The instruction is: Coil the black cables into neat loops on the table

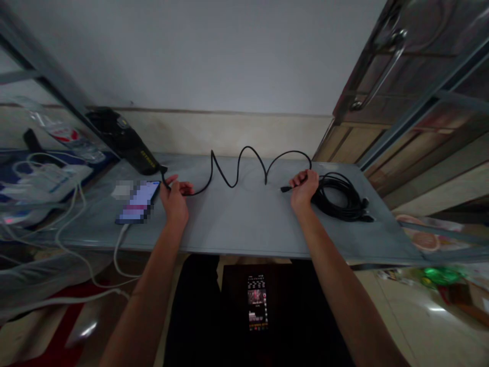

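Observation:
A thin black cable (233,185) runs in loose waves across the grey tabletop between my two hands. My left hand (175,196) is closed around the cable close to one end, where a black plug (163,169) sticks up past the fingers. Near the other end, my right hand (304,186) grips the cable, and a black connector (286,189) pokes out to its left. A coiled black cable (338,196) lies just right of my right hand. Beside my left hand rests a phone (138,203) with a lit screen, partly blurred out.
A black cylindrical container (124,140) stands at the back left. Beyond it are a clear plastic bottle (72,135) and white cords (78,188). Another lit phone (257,303) is at my lap. Metal posts (420,112) flank the grey tabletop (244,229).

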Demonstrator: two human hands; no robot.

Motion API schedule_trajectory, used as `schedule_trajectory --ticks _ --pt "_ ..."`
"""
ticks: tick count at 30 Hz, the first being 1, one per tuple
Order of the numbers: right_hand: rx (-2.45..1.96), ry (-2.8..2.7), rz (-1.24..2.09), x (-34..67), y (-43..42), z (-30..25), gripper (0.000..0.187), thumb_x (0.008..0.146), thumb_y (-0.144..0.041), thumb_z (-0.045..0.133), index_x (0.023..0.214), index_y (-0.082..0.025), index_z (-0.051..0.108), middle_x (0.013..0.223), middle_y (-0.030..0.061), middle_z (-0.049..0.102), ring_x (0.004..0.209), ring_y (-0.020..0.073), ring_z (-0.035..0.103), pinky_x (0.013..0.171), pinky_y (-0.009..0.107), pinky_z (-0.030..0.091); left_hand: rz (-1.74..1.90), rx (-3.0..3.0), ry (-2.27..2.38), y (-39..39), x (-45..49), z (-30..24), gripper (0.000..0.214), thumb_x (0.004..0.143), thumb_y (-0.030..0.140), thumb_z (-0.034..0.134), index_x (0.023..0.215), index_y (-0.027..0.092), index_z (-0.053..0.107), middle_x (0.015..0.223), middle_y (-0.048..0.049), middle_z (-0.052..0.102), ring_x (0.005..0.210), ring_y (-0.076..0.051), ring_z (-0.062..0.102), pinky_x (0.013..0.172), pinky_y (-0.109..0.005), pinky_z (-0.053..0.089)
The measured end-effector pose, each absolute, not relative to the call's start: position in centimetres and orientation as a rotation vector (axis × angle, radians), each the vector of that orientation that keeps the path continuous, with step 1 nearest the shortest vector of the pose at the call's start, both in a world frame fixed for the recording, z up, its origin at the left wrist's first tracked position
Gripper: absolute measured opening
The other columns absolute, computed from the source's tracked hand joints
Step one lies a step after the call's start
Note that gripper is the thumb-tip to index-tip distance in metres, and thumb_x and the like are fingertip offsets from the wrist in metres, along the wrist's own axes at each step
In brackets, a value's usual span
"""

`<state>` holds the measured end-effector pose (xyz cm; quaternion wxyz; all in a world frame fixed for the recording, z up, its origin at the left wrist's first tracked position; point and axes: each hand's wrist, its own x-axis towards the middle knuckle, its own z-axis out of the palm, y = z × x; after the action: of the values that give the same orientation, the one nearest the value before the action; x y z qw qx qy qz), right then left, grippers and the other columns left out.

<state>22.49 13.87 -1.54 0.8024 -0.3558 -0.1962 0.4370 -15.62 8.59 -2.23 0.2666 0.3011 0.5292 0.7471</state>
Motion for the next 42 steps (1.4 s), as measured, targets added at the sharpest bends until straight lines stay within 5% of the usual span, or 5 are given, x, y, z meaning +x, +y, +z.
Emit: schedule_trajectory --ticks 11,18,24,30,42 --pt "-0.835 -0.700 0.907 21.3 13.7 -2.6 0.052 0.097 -0.072 0.079 0.120 -0.026 0.068 0.067 -0.0124 0.049 0.058 0.0106 0.053 0.054 0.023 0.050 1.990 0.886 1.414 8.5 -15.5 -2.4 0.027 0.101 0.030 0.066 0.125 0.024 0.057 0.077 0.0018 0.078 0.064 -0.021 0.072 0.070 -0.034 0.056" --pt "-0.831 -0.968 0.922 20.5 13.3 -3.2 0.053 0.097 -0.064 0.084 0.134 -0.028 0.073 0.083 -0.0089 0.066 0.075 0.0112 0.065 0.071 0.023 0.056 1.947 0.978 1.399 8.3 -15.0 -2.3 0.029 0.106 0.039 0.073 0.128 0.023 0.060 0.077 0.0045 0.076 0.071 -0.021 0.077 0.076 -0.035 0.056" --pt "-0.892 -1.368 0.795 19.5 12.7 -3.7 0.063 0.107 -0.080 0.065 0.142 -0.027 0.072 0.116 0.0060 0.082 0.109 0.0206 0.078 0.096 0.036 0.062 1.943 1.056 1.343 8.3 -13.9 -2.1 0.033 0.107 0.041 0.077 0.131 0.023 0.063 0.096 -0.0045 0.085 0.090 -0.024 0.083 0.081 -0.036 0.059" --pt "-0.897 -1.618 0.732 19.4 12.0 -3.3 0.065 0.118 -0.076 0.046 0.156 -0.028 0.066 0.144 0.0130 0.082 0.139 0.0263 0.076 0.126 0.050 0.054 1.705 0.776 1.032 10.3 -8.9 0.6 0.012 0.112 0.027 0.069 0.118 0.018 0.072 0.112 -0.0145 0.088 0.113 -0.025 0.083 0.102 -0.039 0.059" --pt "-0.882 -1.818 0.640 19.2 11.2 -2.9 0.049 0.124 -0.060 0.039 0.147 -0.026 0.065 0.138 0.0128 0.082 0.126 0.0259 0.078 0.116 0.045 0.060 1.264 0.783 0.506 13.8 0.1 5.6 0.035 0.120 0.041 0.059 0.119 0.015 0.082 0.114 -0.0134 0.087 0.121 -0.030 0.083 0.106 -0.043 0.065"
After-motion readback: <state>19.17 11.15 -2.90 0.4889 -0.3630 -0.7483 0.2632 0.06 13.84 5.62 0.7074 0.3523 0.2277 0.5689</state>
